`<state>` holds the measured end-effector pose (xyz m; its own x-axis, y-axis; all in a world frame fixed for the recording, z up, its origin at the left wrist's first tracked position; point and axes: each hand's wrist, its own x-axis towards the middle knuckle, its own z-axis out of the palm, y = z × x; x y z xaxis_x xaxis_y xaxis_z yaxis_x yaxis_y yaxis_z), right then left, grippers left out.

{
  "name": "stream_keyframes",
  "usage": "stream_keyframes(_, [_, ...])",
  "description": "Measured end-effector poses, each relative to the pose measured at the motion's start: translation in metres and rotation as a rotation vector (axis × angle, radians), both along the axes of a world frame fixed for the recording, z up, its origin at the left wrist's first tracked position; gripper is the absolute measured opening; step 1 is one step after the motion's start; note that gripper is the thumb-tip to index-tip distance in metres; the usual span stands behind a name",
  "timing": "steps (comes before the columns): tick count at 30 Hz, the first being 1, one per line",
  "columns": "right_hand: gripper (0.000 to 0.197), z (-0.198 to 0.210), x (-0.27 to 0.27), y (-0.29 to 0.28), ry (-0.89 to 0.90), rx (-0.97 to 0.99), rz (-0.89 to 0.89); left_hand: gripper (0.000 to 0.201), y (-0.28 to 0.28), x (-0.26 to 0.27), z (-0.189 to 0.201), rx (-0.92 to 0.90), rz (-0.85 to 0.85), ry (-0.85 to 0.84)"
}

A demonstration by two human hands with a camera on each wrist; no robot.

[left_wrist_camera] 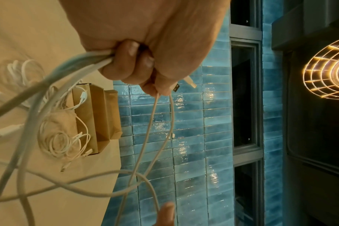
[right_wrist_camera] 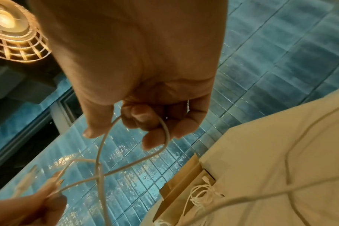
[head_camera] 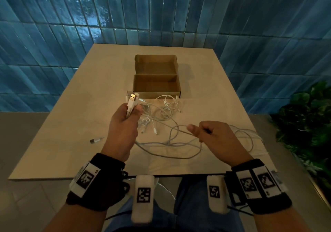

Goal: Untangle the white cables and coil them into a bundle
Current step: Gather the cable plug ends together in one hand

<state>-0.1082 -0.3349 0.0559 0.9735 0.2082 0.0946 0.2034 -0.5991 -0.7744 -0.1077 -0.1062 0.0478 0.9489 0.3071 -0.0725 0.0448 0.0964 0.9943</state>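
Several white cables lie tangled in loose loops on the beige table. My left hand is raised above the table and grips a bunch of cable ends, their USB plugs sticking up out of the fist. In the left wrist view my left hand has curled fingers around the strands. My right hand pinches one strand running from the left hand. In the right wrist view that cable loops over the fingers.
An open brown cardboard box stands behind the cables, thin white cables bunched at its front. One loose cable end lies left of my left hand. A green plant sits off the table's right edge. A blue tiled wall is behind.
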Motion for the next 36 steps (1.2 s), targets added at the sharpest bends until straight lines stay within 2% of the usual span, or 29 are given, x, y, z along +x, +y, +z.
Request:
stream_keyframes(3, [0.060, -0.004, 0.005, -0.009, 0.000, 0.041, -0.113, 0.019, -0.002, -0.001, -0.001, -0.014, -0.013, 0.009])
stream_keyframes(6, [0.049, -0.004, 0.010, -0.012, -0.026, 0.175, -0.252, 0.020, -0.004, 0.000, -0.002, -0.040, -0.006, 0.026])
stream_keyframes(11, [0.046, -0.012, 0.020, -0.018, 0.023, 0.426, -0.432, 0.019, -0.005, -0.001, 0.000, -0.019, -0.016, -0.001])
stream_keyframes(15, [0.032, -0.022, 0.026, -0.025, 0.003, 0.455, -0.499, 0.015, -0.001, 0.001, 0.001, -0.057, 0.007, -0.010])
stream_keyframes(17, [0.027, -0.026, 0.026, -0.032, -0.047, 0.411, -0.473, 0.013, 0.004, 0.003, 0.001, -0.075, 0.037, -0.012])
stream_keyframes(20, [0.035, -0.028, 0.021, -0.044, -0.094, 0.147, -0.399, 0.021, 0.013, 0.006, 0.002, -0.094, 0.094, -0.015])
stream_keyframes(22, [0.043, -0.029, 0.019, -0.051, -0.061, 0.079, -0.409, 0.023, 0.018, 0.007, 0.003, -0.098, 0.116, -0.025])
stream_keyframes(26, [0.050, -0.042, 0.025, -0.063, 0.091, 0.190, -0.583, 0.021, 0.014, 0.007, 0.004, -0.078, 0.092, -0.028])
stream_keyframes(28, [0.040, -0.052, 0.030, -0.067, 0.122, 0.126, -0.609, 0.022, 0.011, 0.006, 0.005, -0.082, 0.074, -0.028])
stream_keyframes(30, [0.030, -0.059, 0.033, -0.069, 0.149, 0.159, -0.616, 0.021, 0.011, 0.005, 0.007, -0.087, 0.067, -0.028])
stream_keyframes(32, [0.044, -0.061, 0.033, -0.070, 0.171, 0.246, -0.631, 0.021, 0.012, 0.005, 0.009, -0.086, 0.059, -0.033])
stream_keyframes(36, [0.066, -0.061, 0.029, -0.065, 0.230, 0.238, -0.598, 0.022, 0.010, 0.004, 0.011, -0.044, -0.007, -0.052])
